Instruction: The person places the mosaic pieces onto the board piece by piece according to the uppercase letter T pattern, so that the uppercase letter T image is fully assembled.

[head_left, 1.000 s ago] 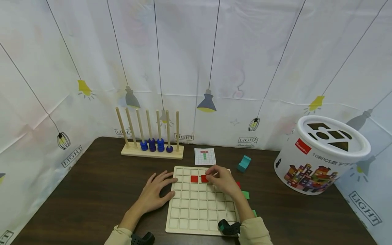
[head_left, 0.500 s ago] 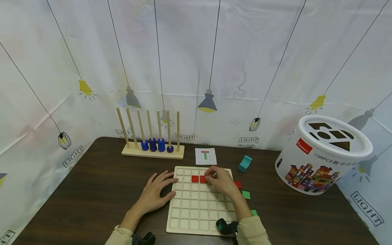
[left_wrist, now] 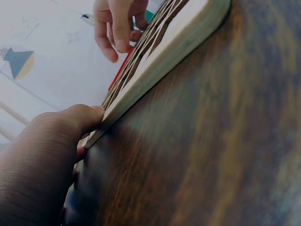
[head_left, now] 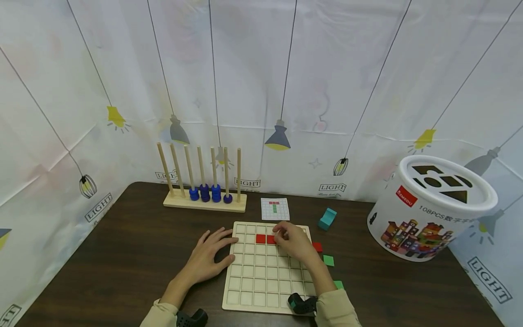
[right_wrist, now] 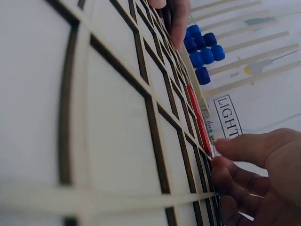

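A pale wooden grid board (head_left: 253, 272) lies on the table. Two red square tiles, a left one (head_left: 260, 238) and a right one (head_left: 270, 239), lie side by side in its second row from the far edge. My right hand (head_left: 295, 241) bends over the board, thumb and forefinger close together at the right-hand tile's edge, pinching it. Fingers spread, my left hand (head_left: 206, 259) rests along the board's left edge. In the left wrist view its thumb (left_wrist: 87, 117) touches the board's side, and other fingers are partly hidden.
Right of the board lie a red tile (head_left: 317, 247), green tiles (head_left: 328, 260) and a teal block (head_left: 327, 219). A pattern card (head_left: 275, 209) lies behind it. A peg stand (head_left: 204, 203) with blue beads is back left; a white bucket (head_left: 429, 213) stands right.
The right-hand red tile has slid slightly left, closing the gap to the other one, with my right hand on it. My left hand stays in place on the board's edge.
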A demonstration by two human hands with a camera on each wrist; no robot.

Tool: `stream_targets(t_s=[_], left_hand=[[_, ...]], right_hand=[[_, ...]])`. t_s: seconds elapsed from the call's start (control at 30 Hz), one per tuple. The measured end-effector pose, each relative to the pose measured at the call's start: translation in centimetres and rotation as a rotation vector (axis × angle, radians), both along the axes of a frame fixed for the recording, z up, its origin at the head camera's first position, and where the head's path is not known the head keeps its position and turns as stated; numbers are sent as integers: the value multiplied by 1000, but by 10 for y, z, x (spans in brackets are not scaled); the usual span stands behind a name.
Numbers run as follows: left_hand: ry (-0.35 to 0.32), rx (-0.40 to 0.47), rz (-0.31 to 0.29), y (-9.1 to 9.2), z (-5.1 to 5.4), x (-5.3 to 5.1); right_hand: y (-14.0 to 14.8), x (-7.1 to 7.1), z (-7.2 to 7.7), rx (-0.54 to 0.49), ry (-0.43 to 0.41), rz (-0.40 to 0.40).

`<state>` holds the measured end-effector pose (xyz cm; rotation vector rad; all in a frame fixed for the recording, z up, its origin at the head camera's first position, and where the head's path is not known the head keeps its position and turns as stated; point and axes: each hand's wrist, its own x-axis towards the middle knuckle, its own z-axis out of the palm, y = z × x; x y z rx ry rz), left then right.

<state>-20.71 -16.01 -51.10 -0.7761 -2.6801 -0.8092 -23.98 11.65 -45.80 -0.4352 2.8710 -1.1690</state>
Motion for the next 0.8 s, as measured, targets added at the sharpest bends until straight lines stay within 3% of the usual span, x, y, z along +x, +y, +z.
stream_targets(t_s=[0.33, 0.8], left_hand=[[-1, 0, -6, 3, 0, 1], [12, -3, -2, 0, 0, 1]], right_hand=[[31, 8, 8, -30, 27, -9], [82, 9, 12, -18, -39, -34]])
